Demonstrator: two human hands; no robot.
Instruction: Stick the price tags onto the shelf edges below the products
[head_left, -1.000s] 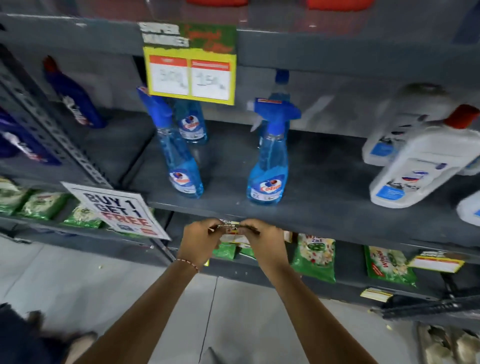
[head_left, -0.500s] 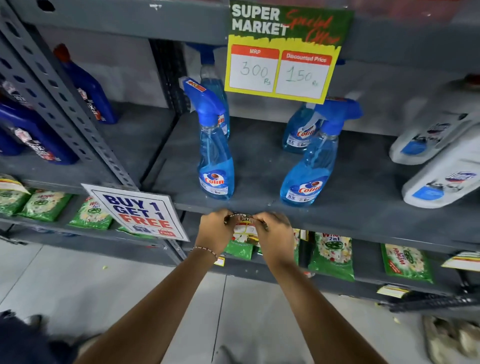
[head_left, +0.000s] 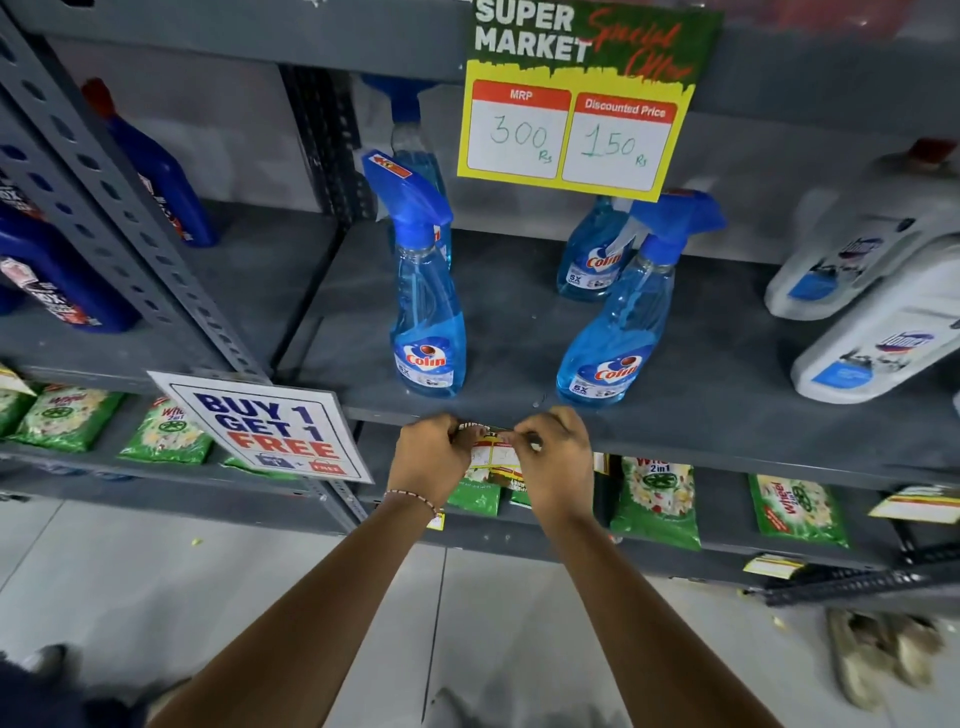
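Both the left hand (head_left: 427, 457) and right hand (head_left: 553, 457) pinch the top corners of a small price tag (head_left: 493, 457) against the shelf edge (head_left: 727, 447) below the spray bottles (head_left: 428, 312), their knuckles hiding most of its print.

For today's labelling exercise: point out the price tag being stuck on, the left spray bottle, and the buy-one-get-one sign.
price tag (head_left: 493, 456), head view, white middle panel
left spray bottle (head_left: 428, 332), head view, blue body
buy-one-get-one sign (head_left: 265, 423), head view, printed centre

spray bottles (head_left: 428, 306) on shelf (head_left: 727, 415); packets (head_left: 655, 501) below
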